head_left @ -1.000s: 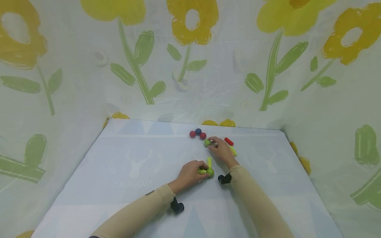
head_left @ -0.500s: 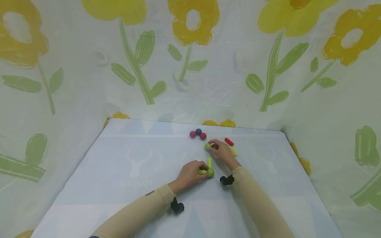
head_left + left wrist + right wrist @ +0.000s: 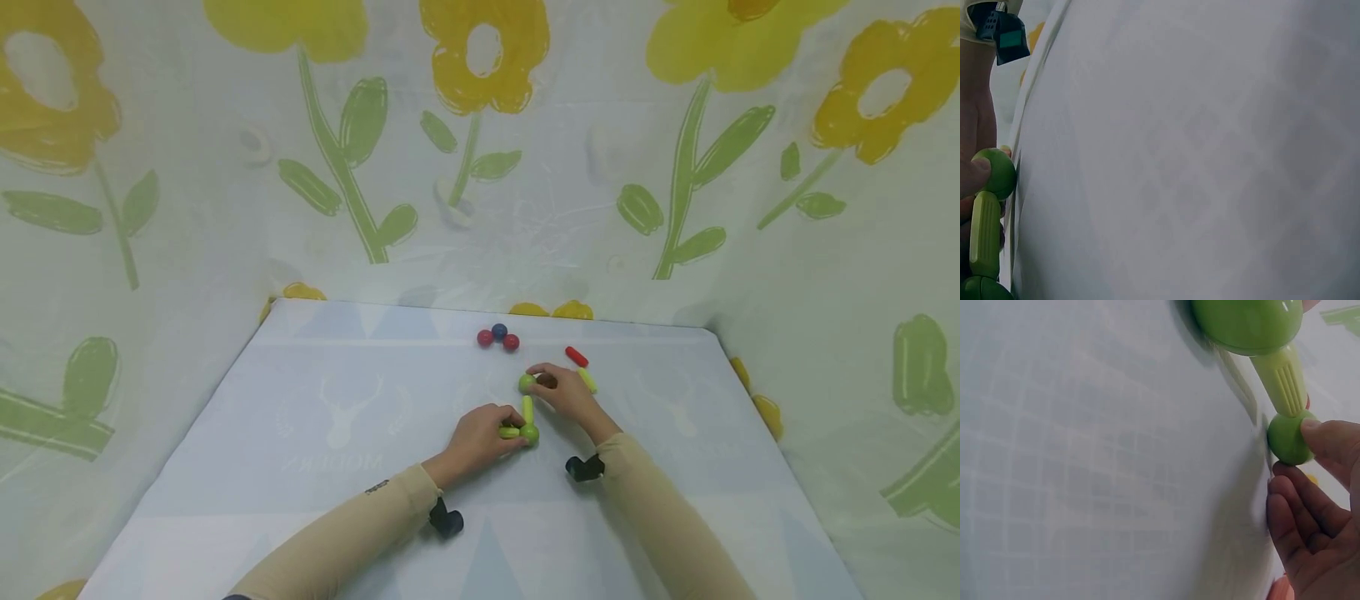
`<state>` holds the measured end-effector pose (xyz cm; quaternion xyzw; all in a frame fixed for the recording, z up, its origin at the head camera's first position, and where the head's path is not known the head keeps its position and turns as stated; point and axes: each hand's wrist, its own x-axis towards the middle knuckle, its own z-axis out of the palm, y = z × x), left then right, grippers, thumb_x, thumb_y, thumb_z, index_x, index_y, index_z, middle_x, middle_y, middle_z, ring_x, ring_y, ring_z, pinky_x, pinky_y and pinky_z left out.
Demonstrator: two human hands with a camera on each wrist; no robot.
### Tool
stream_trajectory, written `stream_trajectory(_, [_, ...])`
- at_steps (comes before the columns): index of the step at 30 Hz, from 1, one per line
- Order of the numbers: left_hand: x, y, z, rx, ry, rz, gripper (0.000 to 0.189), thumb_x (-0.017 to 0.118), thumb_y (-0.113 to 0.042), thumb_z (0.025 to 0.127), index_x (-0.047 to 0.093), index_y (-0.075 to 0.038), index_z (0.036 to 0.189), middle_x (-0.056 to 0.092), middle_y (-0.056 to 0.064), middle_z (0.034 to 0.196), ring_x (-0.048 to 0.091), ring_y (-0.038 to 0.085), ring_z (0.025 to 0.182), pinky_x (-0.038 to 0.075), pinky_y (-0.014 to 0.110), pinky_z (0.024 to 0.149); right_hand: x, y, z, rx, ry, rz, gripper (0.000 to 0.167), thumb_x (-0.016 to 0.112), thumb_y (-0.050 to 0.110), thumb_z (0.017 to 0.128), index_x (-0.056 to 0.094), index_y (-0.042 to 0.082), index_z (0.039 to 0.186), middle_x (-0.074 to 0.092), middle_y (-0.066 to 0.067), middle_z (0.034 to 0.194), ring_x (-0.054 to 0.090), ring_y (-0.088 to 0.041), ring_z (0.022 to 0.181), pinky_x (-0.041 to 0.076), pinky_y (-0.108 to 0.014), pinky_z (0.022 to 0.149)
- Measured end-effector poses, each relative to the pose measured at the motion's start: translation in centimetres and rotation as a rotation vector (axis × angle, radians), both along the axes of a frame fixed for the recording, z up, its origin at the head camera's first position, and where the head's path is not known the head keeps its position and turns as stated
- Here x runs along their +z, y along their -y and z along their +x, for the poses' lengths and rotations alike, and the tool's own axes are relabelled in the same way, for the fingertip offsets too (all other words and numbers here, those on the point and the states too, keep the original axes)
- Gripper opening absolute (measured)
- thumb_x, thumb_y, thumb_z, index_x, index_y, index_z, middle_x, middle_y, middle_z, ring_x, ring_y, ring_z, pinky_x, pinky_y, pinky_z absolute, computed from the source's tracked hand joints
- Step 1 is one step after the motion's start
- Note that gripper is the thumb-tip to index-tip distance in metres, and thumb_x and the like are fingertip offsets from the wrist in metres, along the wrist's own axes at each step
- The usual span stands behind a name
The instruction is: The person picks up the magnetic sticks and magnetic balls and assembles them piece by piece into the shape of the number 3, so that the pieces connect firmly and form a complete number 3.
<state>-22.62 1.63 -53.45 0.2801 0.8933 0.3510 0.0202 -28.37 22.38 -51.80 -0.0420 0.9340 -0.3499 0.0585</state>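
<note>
My left hand (image 3: 483, 437) holds a joined toy piece on the table: a green ball (image 3: 529, 435) with one short yellow-green rod (image 3: 509, 433) pointing left and another yellow-green rod (image 3: 528, 408) pointing away from me. My right hand (image 3: 566, 390) pinches a second green ball (image 3: 527, 383) between thumb and fingers, right at the far end of that upright-pointing rod. In the right wrist view the pinched ball (image 3: 1288, 439) meets the ribbed rod (image 3: 1282, 381), with the larger-looking ball (image 3: 1247, 325) at its other end. The left wrist view shows the same rod (image 3: 985, 234) between two balls.
Two red balls (image 3: 485, 338) and a dark blue ball (image 3: 499, 332) sit in a cluster toward the back. A red rod (image 3: 577, 357) and a yellow-green rod (image 3: 587, 381) lie beyond the right hand. Flower-printed curtains (image 3: 555, 208) surround the white table (image 3: 420, 358).
My right hand has drawn the green ball toward me, from near the red balls down to the end of the rod. My left hand has stayed in place with its piece.
</note>
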Motion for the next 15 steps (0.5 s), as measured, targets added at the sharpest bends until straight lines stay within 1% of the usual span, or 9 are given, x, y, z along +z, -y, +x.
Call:
stream_trajectory(4, [-0.1,0.0,0.0,-0.002,-0.016,0.000,0.025,0.082,-0.033,0.088,0.076,-0.019,0.108,0.069,-0.012,0.092,0.052,0.003,0.077,0.045,0.022,0.071,0.1,-0.4,0.3,0.034,-0.023,-0.002,0.032,0.074,0.029,0.095,0.070,0.019,0.124,0.071,-0.004,0.106,0.060,-0.022,0.094,0.054,-0.039,0.088])
stream_trajectory(8, [0.0,0.0,0.0,-0.001,-0.018,0.000,0.025,0.081,-0.032,0.088,0.076,-0.019,0.108,0.070,-0.012,0.093,0.052,0.003,0.077,0.045,0.022,0.071,0.1,-0.7,0.4,0.070,-0.045,-0.002,0.030,0.073,0.028,0.096,0.071,0.019,0.124,0.070,-0.002,0.102,0.057,-0.021,0.089,0.051,-0.036,0.083])
stream_trajectory(15, [0.1,0.0,0.0,-0.002,-0.006,-0.004,0.025,0.081,-0.032,0.088,0.076,-0.018,0.108,0.070,-0.011,0.093,0.052,0.003,0.077,0.045,0.022,0.071,-0.2,-1.2,0.8,0.137,-0.071,-0.010,0.029,0.072,0.023,0.097,0.070,0.016,0.125,0.071,-0.003,0.104,0.059,-0.018,0.089,0.051,-0.036,0.083])
